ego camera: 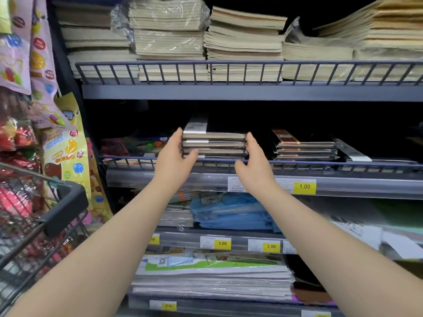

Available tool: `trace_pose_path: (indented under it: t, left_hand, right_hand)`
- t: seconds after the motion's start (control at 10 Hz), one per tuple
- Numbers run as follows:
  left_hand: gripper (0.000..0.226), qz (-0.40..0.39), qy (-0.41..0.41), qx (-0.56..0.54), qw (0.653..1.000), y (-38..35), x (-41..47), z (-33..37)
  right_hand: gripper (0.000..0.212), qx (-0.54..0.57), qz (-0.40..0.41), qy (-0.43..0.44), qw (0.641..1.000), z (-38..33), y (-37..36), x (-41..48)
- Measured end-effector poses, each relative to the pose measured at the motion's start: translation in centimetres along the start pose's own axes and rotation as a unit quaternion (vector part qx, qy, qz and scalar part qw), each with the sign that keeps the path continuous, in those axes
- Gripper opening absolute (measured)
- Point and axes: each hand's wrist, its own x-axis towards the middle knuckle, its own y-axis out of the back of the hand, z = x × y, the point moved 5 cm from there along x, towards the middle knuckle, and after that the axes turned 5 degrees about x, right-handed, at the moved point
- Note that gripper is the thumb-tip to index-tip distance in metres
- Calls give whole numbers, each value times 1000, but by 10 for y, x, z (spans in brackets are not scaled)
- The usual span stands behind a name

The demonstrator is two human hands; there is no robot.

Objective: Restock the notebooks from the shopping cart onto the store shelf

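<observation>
A stack of black-covered notebooks point(214, 144) sits on the middle shelf point(343, 167) behind its wire rail. My left hand point(175, 154) presses flat against the stack's left side, fingers straight. My right hand point(254, 160) rests against the stack's right side, thumb below the rail. Both hands bracket the stack; neither wraps around it. The shopping cart point(64, 203) stands at the lower left, its black rim near my left forearm.
Another wrapped stack of dark notebooks point(306, 146) lies to the right on the same shelf. Tan notebooks point(242, 42) fill the top shelf. Blue folders point(231, 212) and paper pads point(210, 275) sit below. Snack bags point(66, 143) hang at left.
</observation>
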Motion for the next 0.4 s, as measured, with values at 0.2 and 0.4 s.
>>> trace_pose_path:
  t: [0.2,0.4]
  left_hand:
    - [92,-58,-49,170,982,-7,-34,13]
    - [89,-285,77,260,919,7,-44,47]
  right_hand:
    - [78,-107,-46,1,993,-9,1,-10]
    - [87,-242,-231,-89,938,-48,45,-15]
